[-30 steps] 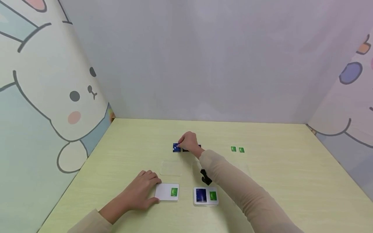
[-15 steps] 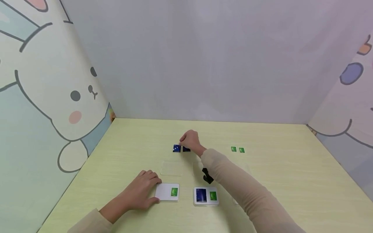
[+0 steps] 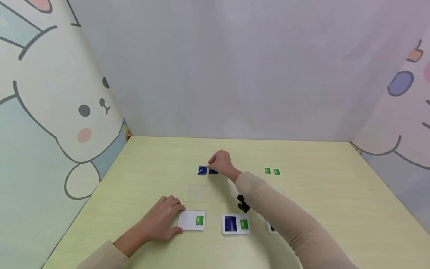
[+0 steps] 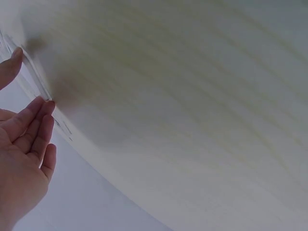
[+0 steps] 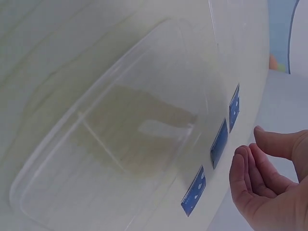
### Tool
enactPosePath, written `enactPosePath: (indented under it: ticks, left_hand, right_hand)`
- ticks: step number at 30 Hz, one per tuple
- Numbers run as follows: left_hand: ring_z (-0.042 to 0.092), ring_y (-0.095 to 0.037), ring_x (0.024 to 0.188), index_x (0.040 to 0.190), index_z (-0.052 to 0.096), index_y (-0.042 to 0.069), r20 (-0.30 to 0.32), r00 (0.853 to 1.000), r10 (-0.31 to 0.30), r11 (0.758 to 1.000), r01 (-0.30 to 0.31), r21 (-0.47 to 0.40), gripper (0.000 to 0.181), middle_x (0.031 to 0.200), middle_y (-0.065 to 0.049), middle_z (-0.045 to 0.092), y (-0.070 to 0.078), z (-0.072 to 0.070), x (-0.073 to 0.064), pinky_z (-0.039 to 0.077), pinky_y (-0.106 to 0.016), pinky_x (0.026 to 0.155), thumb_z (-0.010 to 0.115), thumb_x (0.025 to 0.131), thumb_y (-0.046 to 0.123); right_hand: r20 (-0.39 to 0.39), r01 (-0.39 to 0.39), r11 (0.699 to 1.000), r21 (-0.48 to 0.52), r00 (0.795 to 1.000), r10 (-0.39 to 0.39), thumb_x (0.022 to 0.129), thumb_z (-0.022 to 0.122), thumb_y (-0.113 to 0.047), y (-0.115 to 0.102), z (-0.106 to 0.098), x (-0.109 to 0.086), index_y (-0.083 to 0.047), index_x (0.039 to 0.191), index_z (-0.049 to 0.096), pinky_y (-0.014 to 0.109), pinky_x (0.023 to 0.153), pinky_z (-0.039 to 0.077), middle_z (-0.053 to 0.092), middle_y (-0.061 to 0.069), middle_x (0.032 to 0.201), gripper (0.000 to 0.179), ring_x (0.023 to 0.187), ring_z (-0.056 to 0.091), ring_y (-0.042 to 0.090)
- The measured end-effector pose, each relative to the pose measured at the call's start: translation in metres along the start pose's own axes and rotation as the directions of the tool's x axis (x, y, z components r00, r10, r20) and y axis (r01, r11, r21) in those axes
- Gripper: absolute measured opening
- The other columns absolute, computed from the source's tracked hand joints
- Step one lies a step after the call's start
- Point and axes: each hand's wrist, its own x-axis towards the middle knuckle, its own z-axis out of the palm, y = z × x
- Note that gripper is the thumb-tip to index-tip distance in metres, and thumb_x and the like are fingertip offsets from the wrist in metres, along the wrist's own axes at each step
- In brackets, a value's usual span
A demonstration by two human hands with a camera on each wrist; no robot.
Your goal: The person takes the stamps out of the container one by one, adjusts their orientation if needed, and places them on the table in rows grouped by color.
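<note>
Blue squares [image 5: 220, 143]: three in a row, well beyond the blue-and-green case [image 3: 238, 224]; spaced apart, presumably so each can be lifted singly.
Right hand [image 3: 222, 160]: at the middle square, fingers curved, thumb slightly apart from the fingertips; no hold shows, and contact cannot be told.
White case [image 3: 187, 220]: left of the blue-and-green case, a green stamp [image 3: 199, 220] at its right end.
Left hand [image 3: 163, 218]: thumb and fingers grip the white case's left end, probably to stop it sliding.
Clear plastic pieces [image 3: 196, 194]: between the blue-and-green case and the row, likely lids laid aside.
Green squares [image 3: 277, 172]: a pair beyond the blue-and-green case, rightward.
</note>
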Motion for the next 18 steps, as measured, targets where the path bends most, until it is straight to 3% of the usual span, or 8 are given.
enactPosePath:
  ticks: [18]
  left_hand:
    - [0.055, -0.014, 0.096, 0.106, 0.069, 0.009, -0.017, 1.000, 0.005, 1.000, -0.005, -0.008, 0.047, 0.104, 0.001, 0.067, 0.002, -0.002, -0.001, 0.044, -0.036, 0.087, 0.081, 0.072, 0.038]
  right_hand:
    - [0.007, -0.007, 0.999, -0.050, 1.000, 0.007, 0.080, 0.080, -0.015, 0.007, -0.007, -0.011, -0.007, 0.089, 0.079, 0.029, 0.081, 0.052, 0.077, 0.007, 0.089, 0.011, 0.085, 0.065, 0.016]
